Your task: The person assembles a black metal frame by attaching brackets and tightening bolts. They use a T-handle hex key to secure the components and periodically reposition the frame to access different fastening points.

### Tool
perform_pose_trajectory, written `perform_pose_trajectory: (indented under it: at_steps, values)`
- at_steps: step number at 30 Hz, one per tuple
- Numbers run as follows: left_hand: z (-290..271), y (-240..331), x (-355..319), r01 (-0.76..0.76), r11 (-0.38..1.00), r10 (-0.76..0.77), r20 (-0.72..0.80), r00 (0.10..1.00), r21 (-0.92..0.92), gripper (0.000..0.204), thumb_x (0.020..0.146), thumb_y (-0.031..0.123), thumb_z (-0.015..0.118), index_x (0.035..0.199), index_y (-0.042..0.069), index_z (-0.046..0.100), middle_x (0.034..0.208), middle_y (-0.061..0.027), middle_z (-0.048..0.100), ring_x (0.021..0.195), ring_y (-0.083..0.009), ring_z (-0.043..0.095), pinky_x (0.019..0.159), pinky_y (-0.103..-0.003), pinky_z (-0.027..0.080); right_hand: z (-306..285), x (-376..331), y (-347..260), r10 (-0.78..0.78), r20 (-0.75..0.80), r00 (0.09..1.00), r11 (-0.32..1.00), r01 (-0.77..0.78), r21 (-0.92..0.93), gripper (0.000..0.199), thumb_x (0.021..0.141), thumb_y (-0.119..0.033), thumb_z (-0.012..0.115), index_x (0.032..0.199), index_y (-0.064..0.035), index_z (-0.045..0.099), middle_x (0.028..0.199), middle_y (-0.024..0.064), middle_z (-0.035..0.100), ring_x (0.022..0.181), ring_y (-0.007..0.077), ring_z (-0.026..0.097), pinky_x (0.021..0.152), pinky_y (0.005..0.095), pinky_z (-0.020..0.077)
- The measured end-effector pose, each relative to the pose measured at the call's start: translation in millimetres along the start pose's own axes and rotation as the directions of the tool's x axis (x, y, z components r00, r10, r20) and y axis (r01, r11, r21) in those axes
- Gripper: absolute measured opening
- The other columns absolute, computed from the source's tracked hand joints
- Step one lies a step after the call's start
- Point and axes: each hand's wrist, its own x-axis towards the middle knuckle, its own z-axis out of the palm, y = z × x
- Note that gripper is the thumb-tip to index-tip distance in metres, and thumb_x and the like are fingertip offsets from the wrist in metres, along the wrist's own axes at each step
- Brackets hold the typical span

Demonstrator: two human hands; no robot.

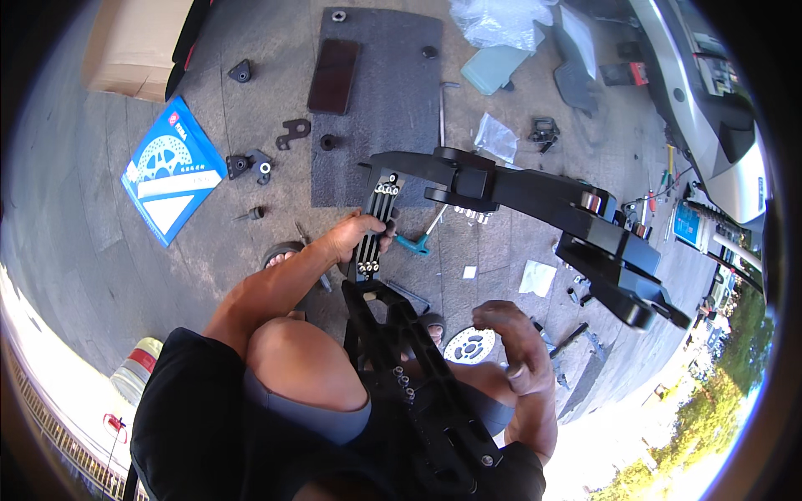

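A long black metal frame [535, 196] stands in front of me. One part reaches off to the right, and another [401, 342] comes down between my knees. My left hand [351, 236] is closed round its slotted section [378, 230], where small silver bolts sit at both ends of the slots. Low on the right, my right hand [511, 342] hangs apart from the frame. Its fingers are bent, the thumb stands away from them, and nothing shows in it. A silver brake disc [469, 346] lies on the ground beyond that hand, partly covered by it.
Ahead lies a dark mat [380, 159] bearing a dark rectangular panel [334, 77]. A teal T-handle wrench [415, 245] is beside the frame. Left are a blue package [171, 175], black brackets [240, 72] and a cardboard box [134, 54]. A white vehicle [702, 92] stands right.
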Motion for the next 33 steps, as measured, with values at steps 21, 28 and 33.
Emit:
perform_pose_trajectory:
  at_steps: [21,28,33]
  values:
    - [113.8,80.6,-55.2,-0.584,0.65,0.728,-0.177,0.662,0.486,0.032,0.068,-0.003,0.056,0.099,0.005,0.054,0.091,-0.0052,0.057,0.072,-0.018,0.056,0.063,-0.032,0.047,-27.1,-6.6,118.7,0.172,-0.613,0.771,0.34,0.538,0.772,0.066,0.088,-0.058,0.046,0.13,-0.0077,0.051,0.127,0.0084,0.056,0.12,0.0272,0.05,0.103,0.0457,0.0372]
    - [108.3,67.9,-70.2,-0.395,0.652,0.676,-0.26,0.689,0.647,0.03,0.066,0.0,0.055,0.096,0.004,0.054,0.084,-0.0055,0.054,0.067,-0.0173,0.053,0.06,-0.031,0.045,11.2,-16.5,158.7,0.063,-0.673,0.737,0.251,0.641,0.725,0.075,0.084,-0.066,0.05,0.13,-0.0069,0.049,0.125,0.0166,0.056,0.116,0.0322,0.053,0.099,0.0467,0.0411]
    - [96.5,52.9,-52.2,-0.186,0.892,0.36,-0.398,0.844,0.412,0.022,0.069,0.005,0.054,0.091,0.0,0.051,0.079,-0.007,0.053,0.064,-0.017,0.051,0.059,-0.032,0.045,0.3,-43.5,133.0,-0.216,-0.769,0.601,0.518,0.738,0.432,0.065,0.083,-0.059,0.06,0.118,-0.0054,0.051,0.108,0.0192,0.061,0.102,0.0327,0.06,0.09,0.0444,0.0478]
